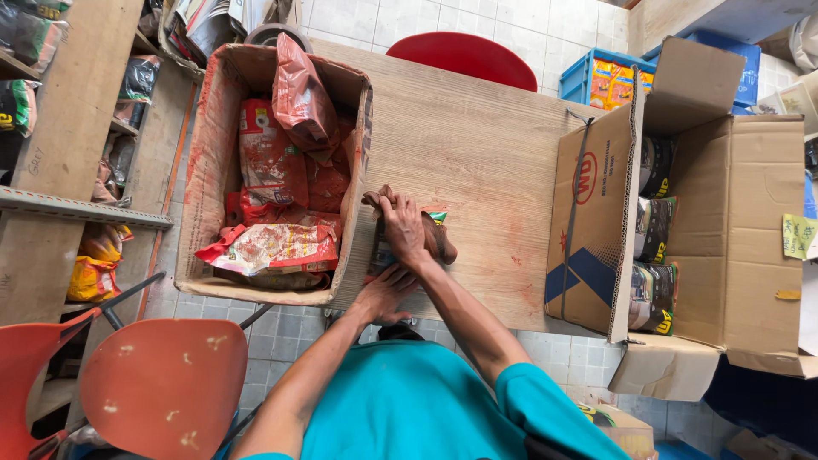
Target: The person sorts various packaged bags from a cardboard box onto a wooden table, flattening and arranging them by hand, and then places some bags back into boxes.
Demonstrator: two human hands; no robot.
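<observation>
From the head camera, you look down on a scratched wooden desk (477, 145). Your right hand (403, 228) lies on top of a small packet with a green and dark wrapper (436, 218), fingers curled down over it in a closed grip, pressing it against the desk near the near edge. A dusty brown cloth (443, 243) is bunched under and beside that hand. Your left hand (383, 294) sits just nearer, at the desk's edge, fingers spread and touching the packet's near side; whether its grip has closed on anything you cannot tell. Just left of the hands stands an open cardboard box stained red (209, 170), filled with red plastic pouches (273, 170). Well to the right is a larger open cardboard carton (733, 213) holding dark pouches (652, 230). An orange plastic chair (162, 388) stands near left on the tiled floor.
</observation>
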